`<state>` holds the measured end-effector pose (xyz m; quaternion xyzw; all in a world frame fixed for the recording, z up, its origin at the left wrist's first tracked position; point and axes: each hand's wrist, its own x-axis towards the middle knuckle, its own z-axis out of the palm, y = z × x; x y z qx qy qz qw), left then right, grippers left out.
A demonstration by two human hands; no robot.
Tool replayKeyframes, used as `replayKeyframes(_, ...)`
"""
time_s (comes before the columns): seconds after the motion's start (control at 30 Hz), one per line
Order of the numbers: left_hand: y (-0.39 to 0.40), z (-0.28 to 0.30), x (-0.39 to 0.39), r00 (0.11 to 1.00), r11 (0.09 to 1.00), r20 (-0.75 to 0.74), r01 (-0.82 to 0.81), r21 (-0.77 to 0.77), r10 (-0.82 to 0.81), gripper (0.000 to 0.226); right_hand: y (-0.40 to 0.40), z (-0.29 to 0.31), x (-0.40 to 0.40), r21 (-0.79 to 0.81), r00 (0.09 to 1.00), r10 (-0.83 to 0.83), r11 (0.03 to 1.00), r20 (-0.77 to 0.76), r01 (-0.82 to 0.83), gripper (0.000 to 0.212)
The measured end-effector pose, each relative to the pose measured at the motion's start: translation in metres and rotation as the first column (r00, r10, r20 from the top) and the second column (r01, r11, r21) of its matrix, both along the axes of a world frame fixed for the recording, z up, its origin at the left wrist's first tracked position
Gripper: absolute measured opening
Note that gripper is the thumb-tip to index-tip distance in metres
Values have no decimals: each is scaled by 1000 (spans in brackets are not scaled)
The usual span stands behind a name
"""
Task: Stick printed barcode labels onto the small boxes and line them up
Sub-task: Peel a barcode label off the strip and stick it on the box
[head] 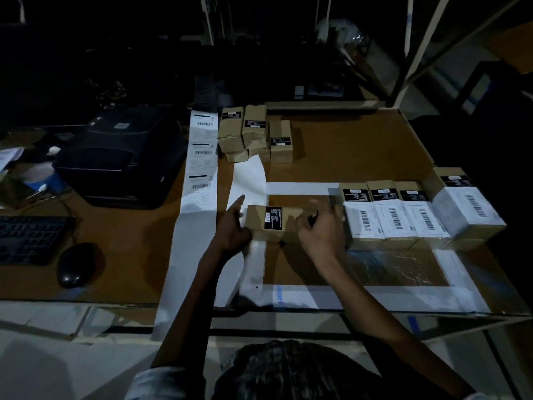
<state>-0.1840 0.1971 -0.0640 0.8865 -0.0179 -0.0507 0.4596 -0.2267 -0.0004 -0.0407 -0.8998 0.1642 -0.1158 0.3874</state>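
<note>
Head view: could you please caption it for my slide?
Both hands, left hand and right hand, hold an unlabelled small box beside a row of labelled boxes.

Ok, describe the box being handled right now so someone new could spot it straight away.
Start at the row of white-labelled boxes on the brown table. Just left of that row lies the brown box, between the left hand and the right hand. Unlike its neighbours, it shows only a black sticker, no white barcode label.

Head camera looks steeply down, close over table (360, 145).
</note>
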Motion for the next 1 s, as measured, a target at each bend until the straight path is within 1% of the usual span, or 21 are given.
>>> replayKeyframes(0.03, 11, 0, 2, 1000, 1000, 27, 6, 6, -6, 83, 7, 6, 4, 18, 999, 35, 999, 41, -36, 39)
replayKeyframes(0.07, 24, 0, 8, 999, 1000, 33, -3, -22, 3, 79, 16, 9, 11, 43, 994, 73, 996, 75, -77, 34)
replayKeyframes(0.13, 45, 7, 18, 995, 998, 86, -34, -60, 39, 57, 37, 16, 25, 106, 982, 153, 981, 110, -164, 23)
replayKeyframes(0.17, 56, 10, 23, 991, 998, 124, -46, -51, 52, 46, 49, 20, 31, 158, 976, 187, 966, 111, -203, 20)
replayKeyframes(0.2, 67, 11, 30, 988, 998, 142, -62, -24, 65, 42, 61, 22, 36, 232, 973, 211, 945, 99, -229, 18)
replayKeyframes(0.3, 103, 5, 49, 984, 992, 151, -104, 77, 92, 47, 99, 23, 48, 481, 963, 265, 850, -41, -213, 10)
replayKeyframes(0.37, 120, -3, 56, 990, 987, 129, -74, 140, 55, 44, 124, 17, 55, 581, 947, 298, 795, -122, -176, 8)
replayKeyframes(0.43, 134, -14, 61, 991, 985, 131, -48, 164, 26, 41, 147, 10, 61, 638, 934, 310, 759, -178, -130, 18)
replayKeyframes(0.5, 145, -26, 62, 985, 988, 172, -7, 152, -19, 36, 168, 2, 67, 646, 922, 311, 758, -233, -93, 26)
replayKeyframes(0.6, 153, -34, 61, 974, 991, 210, 55, 119, -79, 29, 189, -6, 76, 555, 921, 250, 831, -299, -45, 13)
replayKeyframes(0.63, 153, -32, 60, 980, 996, 189, 52, 72, -65, 29, 194, -8, 79, 528, 924, 223, 849, -309, -29, 10)
replayKeyframes(0.7, 153, -32, 58, 990, 998, 136, 40, 49, -46, 34, 202, -9, 86, 507, 924, 190, 862, -333, 6, 8)
replayKeyframes(0.77, 153, -35, 56, 988, 998, 152, 29, 53, -37, 38, 208, -11, 93, 518, 922, 155, 854, -354, 55, 4)
replayKeyframes(0.83, 153, -39, 56, 985, 1000, 171, 15, 15, -17, 40, 213, -15, 99, 530, 923, 134, 844, -361, 85, 14)
replayKeyframes(0.9, 152, -37, 55, 988, 1000, 156, -15, -14, 17, 38, 217, -19, 102, 529, 921, 113, 841, -373, 111, 17)
replayKeyframes(1.0, 151, -30, 54, 978, 997, 203, -28, -67, 42, 29, 218, -24, 101, 588, 944, 109, 803, -313, 102, 8)
